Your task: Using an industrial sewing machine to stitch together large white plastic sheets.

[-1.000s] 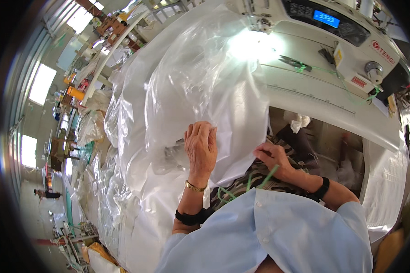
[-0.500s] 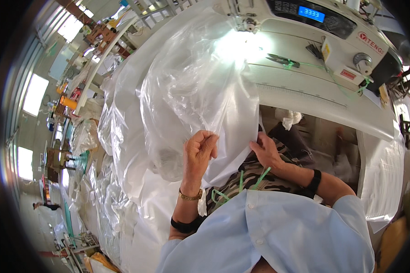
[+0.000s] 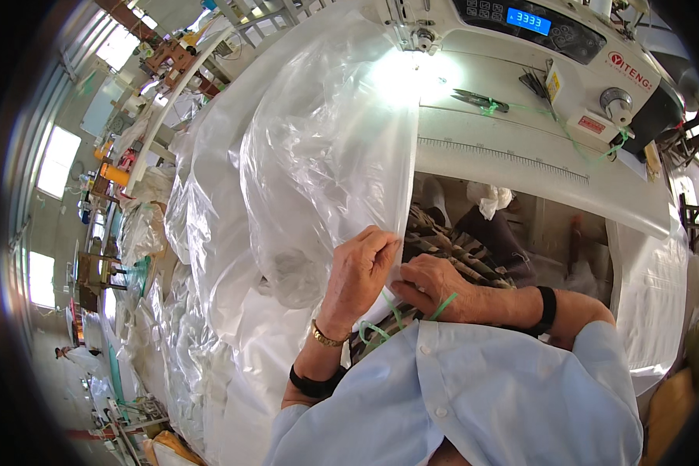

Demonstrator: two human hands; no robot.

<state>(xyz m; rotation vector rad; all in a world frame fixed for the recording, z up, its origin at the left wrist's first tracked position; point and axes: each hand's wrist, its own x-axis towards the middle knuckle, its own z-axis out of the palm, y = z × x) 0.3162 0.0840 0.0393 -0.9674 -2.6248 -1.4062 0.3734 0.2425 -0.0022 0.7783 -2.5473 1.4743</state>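
A large translucent white plastic sheet (image 3: 326, 163) runs from under the lit needle area of a white sewing machine (image 3: 520, 58) down toward my lap. Its right edge hangs nearly straight. My left hand (image 3: 363, 268) is closed, pinching that edge low down between thumb and fingers. Close beside it, my right hand (image 3: 431, 286) is also closed, with bent fingers at the same edge, just below the left fingertips. Glare from the lamp hides the needle and presser foot.
Thread snips (image 3: 480, 100) with green thread lie on the machine bed, behind a printed ruler scale (image 3: 505, 155). Crumpled plastic sheeting (image 3: 186, 342) is heaped at the left. A white wad (image 3: 489, 199) hangs below the table edge. More benches stand at far left.
My right hand has moved left and down to the sheet's edge, beside my left hand. The left hand has shifted slightly right. The sheet's right edge has moved left and become straighter.
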